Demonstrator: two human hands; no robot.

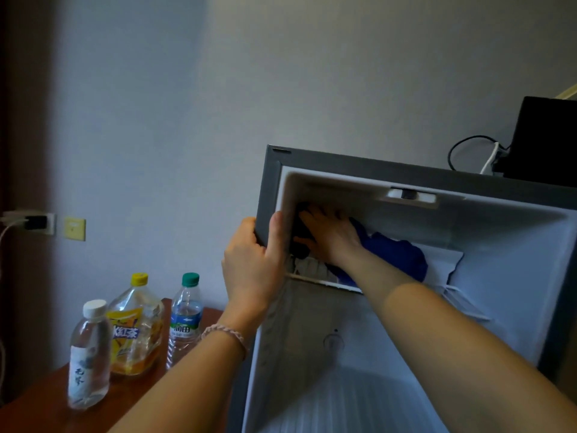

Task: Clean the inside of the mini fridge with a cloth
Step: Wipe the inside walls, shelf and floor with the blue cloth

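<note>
The left hand (249, 264) grips the grey front edge of the open mini fridge (268, 195), thumb on its inner face. The right hand (327, 235) presses a blue cloth (396, 257) against the upper left wall inside. Three bottles (137, 326) stand on a wooden table (40, 407) beside it.

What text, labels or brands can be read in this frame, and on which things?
"冰红茶", partly cut off: label of the yellow-capped tea bottle.
"怡田", as best it reads, blurred: label of the green-capped water bottle.
Dark brush-style characters, too blurred to read: label of the white-capped bottle.
No readable text on the fridge, the cloth or the wall sockets.
</note>
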